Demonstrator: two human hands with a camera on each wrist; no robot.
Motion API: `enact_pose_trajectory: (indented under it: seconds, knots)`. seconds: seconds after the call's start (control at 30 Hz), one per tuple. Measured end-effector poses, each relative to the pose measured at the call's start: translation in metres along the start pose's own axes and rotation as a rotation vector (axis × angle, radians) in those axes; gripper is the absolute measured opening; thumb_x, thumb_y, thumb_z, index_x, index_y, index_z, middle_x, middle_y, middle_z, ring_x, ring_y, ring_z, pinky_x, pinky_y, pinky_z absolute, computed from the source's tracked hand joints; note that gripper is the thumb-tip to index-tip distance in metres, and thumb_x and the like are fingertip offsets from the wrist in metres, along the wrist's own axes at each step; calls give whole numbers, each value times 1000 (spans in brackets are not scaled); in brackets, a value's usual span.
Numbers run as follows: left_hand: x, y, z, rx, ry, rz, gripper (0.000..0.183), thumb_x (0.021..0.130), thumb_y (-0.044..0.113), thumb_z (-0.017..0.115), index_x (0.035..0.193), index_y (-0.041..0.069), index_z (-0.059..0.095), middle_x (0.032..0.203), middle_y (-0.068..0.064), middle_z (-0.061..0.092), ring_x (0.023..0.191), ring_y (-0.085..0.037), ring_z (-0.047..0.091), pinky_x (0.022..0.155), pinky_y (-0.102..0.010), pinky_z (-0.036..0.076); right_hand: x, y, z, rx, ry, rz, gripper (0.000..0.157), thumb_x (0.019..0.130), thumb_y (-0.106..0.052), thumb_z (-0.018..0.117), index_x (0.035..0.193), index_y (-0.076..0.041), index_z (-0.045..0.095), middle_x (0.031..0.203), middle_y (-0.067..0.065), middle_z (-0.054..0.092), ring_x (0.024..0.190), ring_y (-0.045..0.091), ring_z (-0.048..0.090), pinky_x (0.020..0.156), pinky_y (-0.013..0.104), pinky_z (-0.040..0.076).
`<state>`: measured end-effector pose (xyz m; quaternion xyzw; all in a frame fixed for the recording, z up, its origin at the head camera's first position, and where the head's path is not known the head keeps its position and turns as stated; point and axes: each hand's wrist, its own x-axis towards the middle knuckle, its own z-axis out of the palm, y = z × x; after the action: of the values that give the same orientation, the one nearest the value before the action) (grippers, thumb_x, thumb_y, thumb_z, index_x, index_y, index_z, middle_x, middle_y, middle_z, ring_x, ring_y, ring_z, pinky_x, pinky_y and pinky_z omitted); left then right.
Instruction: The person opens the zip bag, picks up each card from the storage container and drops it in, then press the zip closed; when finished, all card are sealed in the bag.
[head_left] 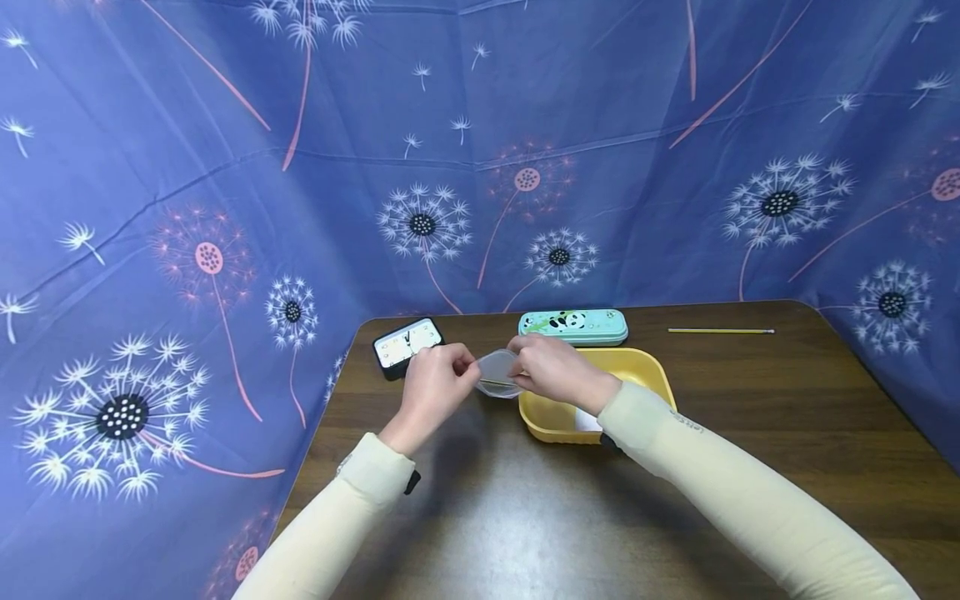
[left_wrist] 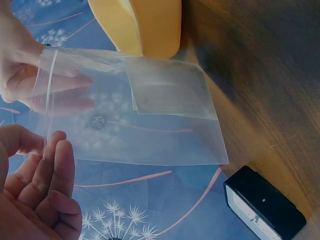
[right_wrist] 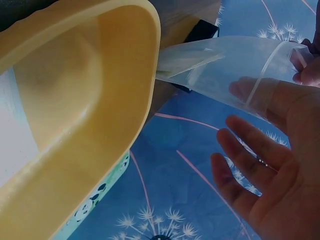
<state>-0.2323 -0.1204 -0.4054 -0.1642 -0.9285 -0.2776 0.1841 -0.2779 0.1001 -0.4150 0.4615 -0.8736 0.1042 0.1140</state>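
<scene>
A clear zip bag [left_wrist: 165,137] hangs between the two hands, its zip end towards them and its mouth spread apart. Inside its lower end lies a flat, greyish rectangular piece [left_wrist: 170,90] that looks like folded paper. My left hand [head_left: 437,379] pinches one side of the mouth between thumb and fingertips. At the opposite side my right hand [head_left: 555,367] grips the rim, some fingers showing through the clear plastic and the others extended outside it. Close beside the bag stands a yellow bin [head_left: 660,375] with something white in it, partly under the right forearm.
A black-framed clock [head_left: 408,343] sits behind the left hand. At the back of the wooden table [head_left: 480,517] lies a mint pencil case [head_left: 573,327] with pandas. A yellow pencil [head_left: 720,331] lies further right. Blue dandelion-print cloth [head_left: 637,208] hangs around the table.
</scene>
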Motion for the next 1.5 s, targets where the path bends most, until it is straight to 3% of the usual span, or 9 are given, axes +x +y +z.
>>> enact_pose_trajectory:
  seconds: [0.2, 0.57, 0.7, 1.03, 1.5]
  knots:
    - [0, 1, -1, 7, 2, 10, 12, 89, 11, 70, 80, 15, 76, 67, 9, 67, 54, -3, 55, 53, -28, 47, -4, 0, -3, 20, 46, 5, 6, 90, -13, 80, 94, -15, 85, 112, 10, 71, 94, 25, 68, 77, 38, 57]
    - [1, -1, -2, 13, 13, 9, 13, 89, 11, 70, 78, 17, 76, 66, 11, 65, 55, -3, 55, 54, -30, 48, -22, 0, -22, 82, 211, -46, 11, 88, -14, 84, 99, -13, 82, 103, -1, 70, 90, 15, 67, 77, 34, 56]
    - [0, -1, -3, 5, 17, 11, 14, 88, 10, 70, 78, 17, 76, 66, 11, 66, 55, -4, 56, 55, -31, 48, -31, 4, -28, 83, 240, -22, 8, 89, -13, 81, 97, -15, 80, 98, -5, 70, 86, 14, 68, 74, 36, 56]
    - [0, 1, -2, -9, 23, 26, 14, 88, 10, 71, 77, 17, 76, 65, 11, 65, 54, -3, 56, 55, -30, 48, -55, 25, -22, 49, 204, 77, 7, 92, -12, 75, 95, -17, 78, 92, -7, 71, 76, 11, 65, 65, 34, 53]
    - [0, 1, -1, -7, 12, 11, 13, 88, 10, 71, 78, 16, 76, 66, 11, 66, 55, -4, 56, 55, -30, 48, -85, 68, 2, 73, 15, 307, 10, 94, -9, 71, 90, -17, 77, 84, -8, 69, 72, 11, 59, 66, 38, 52]
